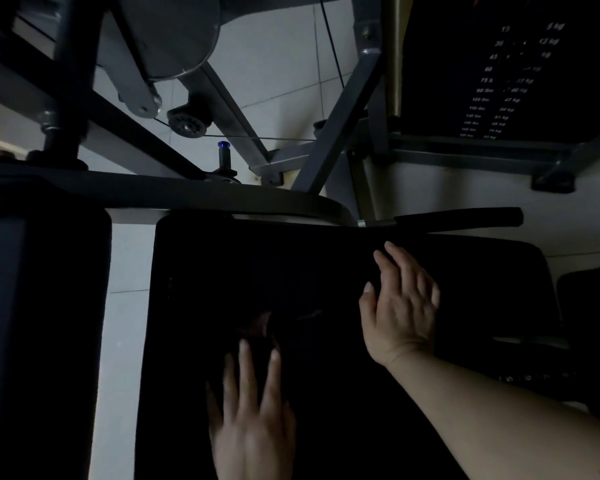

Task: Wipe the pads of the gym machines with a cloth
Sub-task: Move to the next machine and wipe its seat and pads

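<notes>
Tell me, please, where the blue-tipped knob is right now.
The knob stands upright at upper centre of the head view, on the frame just beyond the black pad, below the pulley.

A weight stack (506, 77) with printed kilogram labels stands at the far right in a grey steel frame (343, 109). A black pulley wheel (187, 124) hangs above pale floor tiles (278, 64), near a blue-tipped adjustment pin (223, 155).
</notes>
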Tool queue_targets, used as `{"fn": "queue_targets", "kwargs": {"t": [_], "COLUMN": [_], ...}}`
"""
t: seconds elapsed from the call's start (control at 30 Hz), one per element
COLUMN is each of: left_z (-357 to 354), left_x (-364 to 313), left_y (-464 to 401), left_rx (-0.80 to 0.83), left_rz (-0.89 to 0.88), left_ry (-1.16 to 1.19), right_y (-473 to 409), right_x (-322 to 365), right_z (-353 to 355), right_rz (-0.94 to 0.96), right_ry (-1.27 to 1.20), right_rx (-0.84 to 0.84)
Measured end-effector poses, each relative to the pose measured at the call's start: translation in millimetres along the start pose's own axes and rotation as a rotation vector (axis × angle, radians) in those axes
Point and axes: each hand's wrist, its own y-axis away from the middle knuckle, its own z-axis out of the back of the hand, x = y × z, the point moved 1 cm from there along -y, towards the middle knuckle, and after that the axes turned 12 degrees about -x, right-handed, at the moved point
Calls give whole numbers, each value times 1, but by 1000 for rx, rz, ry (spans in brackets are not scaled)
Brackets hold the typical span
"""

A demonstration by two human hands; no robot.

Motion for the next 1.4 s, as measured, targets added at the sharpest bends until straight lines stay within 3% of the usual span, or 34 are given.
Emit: {"fn": "queue_targets", "kwargs": {"t": [0.2, 0.27, 0.47, 0.63, 0.73, 0.9, 1.03, 1.2, 1.3, 1.4], "left_z": [16, 16, 7, 5, 8, 11, 19, 11, 10, 10], "left_x": [18, 17, 11, 27, 35, 46, 32, 28, 31, 40], "left_y": [-161, -182, -65, 28, 8, -100, -163, -75, 0, 17], "left_rx": [-105, -135, -155, -42, -39, -167, -129, -174, -102, -40], "left_rz": [283, 303, 42, -19, -64, -35, 90, 20, 9, -10], "left_ry": [-4, 3, 36, 61, 56, -8, 15, 71, 85, 17], "right_y": [-1, -2, 0, 21, 46, 46, 46, 46, 47, 47], "right_x": [1, 1, 2, 33, 55, 56, 57, 56, 56, 56], "right_z": [1, 2, 3, 9, 4, 0, -1, -1, -1, -1], "right_rz": [-21, -23, -21, -64, -30, -66, -49, -55, -53, -53], "right_ry": [-26, -37, -36, -123, -61, -14, -23, -14, -16, -4], "right_rx": [4, -5, 4, -66, -11, -26, -36, -75, -68, -53]}}
